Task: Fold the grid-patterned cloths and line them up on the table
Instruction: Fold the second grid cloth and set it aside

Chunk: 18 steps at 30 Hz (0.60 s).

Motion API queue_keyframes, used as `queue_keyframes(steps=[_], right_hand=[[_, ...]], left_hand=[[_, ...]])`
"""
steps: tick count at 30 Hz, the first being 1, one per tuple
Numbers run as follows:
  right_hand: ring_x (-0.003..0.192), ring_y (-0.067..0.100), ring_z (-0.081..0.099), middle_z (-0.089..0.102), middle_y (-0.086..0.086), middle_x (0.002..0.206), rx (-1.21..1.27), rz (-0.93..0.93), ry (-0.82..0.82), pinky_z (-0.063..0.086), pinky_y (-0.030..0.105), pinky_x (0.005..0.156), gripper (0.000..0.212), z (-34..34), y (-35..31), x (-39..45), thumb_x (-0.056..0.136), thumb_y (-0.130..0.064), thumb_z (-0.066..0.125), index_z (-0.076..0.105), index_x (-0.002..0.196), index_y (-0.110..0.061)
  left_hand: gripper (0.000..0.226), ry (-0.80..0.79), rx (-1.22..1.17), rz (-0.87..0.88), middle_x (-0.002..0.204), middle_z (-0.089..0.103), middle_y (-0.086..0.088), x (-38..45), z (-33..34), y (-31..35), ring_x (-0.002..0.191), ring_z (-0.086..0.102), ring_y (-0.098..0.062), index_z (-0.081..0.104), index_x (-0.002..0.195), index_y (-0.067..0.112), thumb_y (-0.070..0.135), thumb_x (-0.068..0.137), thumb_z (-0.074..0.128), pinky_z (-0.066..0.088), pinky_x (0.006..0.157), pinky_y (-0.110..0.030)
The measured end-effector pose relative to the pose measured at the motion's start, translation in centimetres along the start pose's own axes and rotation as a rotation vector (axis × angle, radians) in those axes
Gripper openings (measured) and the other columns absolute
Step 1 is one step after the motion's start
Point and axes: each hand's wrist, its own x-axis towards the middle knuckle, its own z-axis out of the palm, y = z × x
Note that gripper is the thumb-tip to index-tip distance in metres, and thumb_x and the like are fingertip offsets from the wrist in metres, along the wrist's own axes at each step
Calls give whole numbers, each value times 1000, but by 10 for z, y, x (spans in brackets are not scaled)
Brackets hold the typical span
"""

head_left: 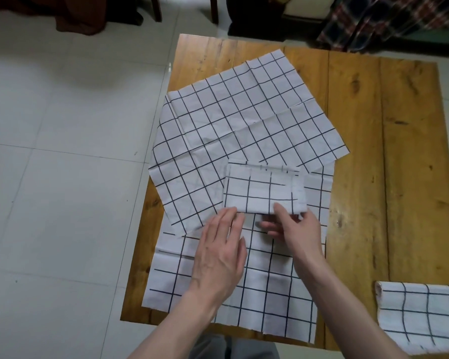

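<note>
A small folded grid cloth (259, 189) is held at its near edge by my right hand (293, 229), thumb on top and fingers underneath. My left hand (218, 255) hovers flat with fingers apart just left of it, fingertips near the folded cloth's near left corner. Under both hands lies an unfolded grid cloth (265, 288) spread flat at the table's near edge. A second unfolded grid cloth (239, 120) lies at an angle across the far left of the table. Another folded grid cloth (423, 317) rests at the near right corner.
The wooden table (399, 151) shows bare planks on its right half. White tiled floor (62, 177) lies to the left. Dark furniture and a plaid fabric (386, 19) stand beyond the far edge.
</note>
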Motion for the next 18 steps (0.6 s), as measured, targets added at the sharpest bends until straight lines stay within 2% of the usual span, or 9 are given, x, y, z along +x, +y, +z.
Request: queue_keyframes(steps=[4,6,8,10,11,13,14,16,18], right_hand=[[80,27,80,80,13,92,40,29,59,60,27,61,35,-2,3,-4,103,-33,63,62,110,1],[75,23,79,80,8,84,-67,23,126,59,32,65,41,-9,2,-10,106,-45,53,67,102,-7],[67,18,74,76,2,73,-382,-104,224,56,33,63,51,-21,9,-17,107,-55,42,68,93,-14],[65,17,64,67,-5,72,-814,-454,297,47,29,57,49,-32,23,-21,109,-52,36,66,93,-16],[72,19,62,66,-3,80,-955,-671,283,47,29,60,42,-35,30,-20,112,-43,38,67,100,-15],[99,23,64,69,5,109,-1122,-984,139,54,35,81,30,-34,42,-19,109,-28,49,69,124,-12],[118,25,62,67,8,128,-1188,-1049,57,53,39,96,37,-31,48,-17,107,-27,50,64,137,-11],[150,23,41,47,9,159,-1306,-1067,-70,38,43,119,52,-23,56,-17,109,-35,44,46,156,-11],[159,19,19,25,6,171,-1402,-1029,-133,25,45,127,62,-16,61,-15,111,-46,34,29,163,-13]], left_hand=[[55,-53,53,46,163,40,-8,-1,9,1,155,31,-23,38,158,12,29,106,39,28,127,-47],[57,-72,83,44,165,38,-8,-1,12,-1,156,29,-23,34,160,14,30,106,38,27,127,-47],[58,-83,111,38,166,37,-8,-1,13,-1,156,28,-23,32,161,14,31,106,38,27,127,-46],[60,-89,136,31,166,37,-8,-1,14,1,156,29,-24,31,162,14,32,105,38,29,127,-47],[60,-89,145,29,166,37,-9,-1,14,2,156,30,-24,32,162,13,32,105,39,30,126,-47],[60,-88,155,30,165,37,-10,0,15,3,155,31,-25,34,161,11,32,105,42,31,125,-48],[60,-86,160,33,165,38,-10,1,15,3,155,32,-25,35,160,10,31,105,43,31,125,-49],[61,-82,169,41,164,40,-11,2,16,2,153,34,-26,37,159,9,31,102,43,30,124,-49],[66,-90,174,54,164,39,-11,2,16,0,153,34,-27,35,159,8,28,97,48,25,124,-48]])
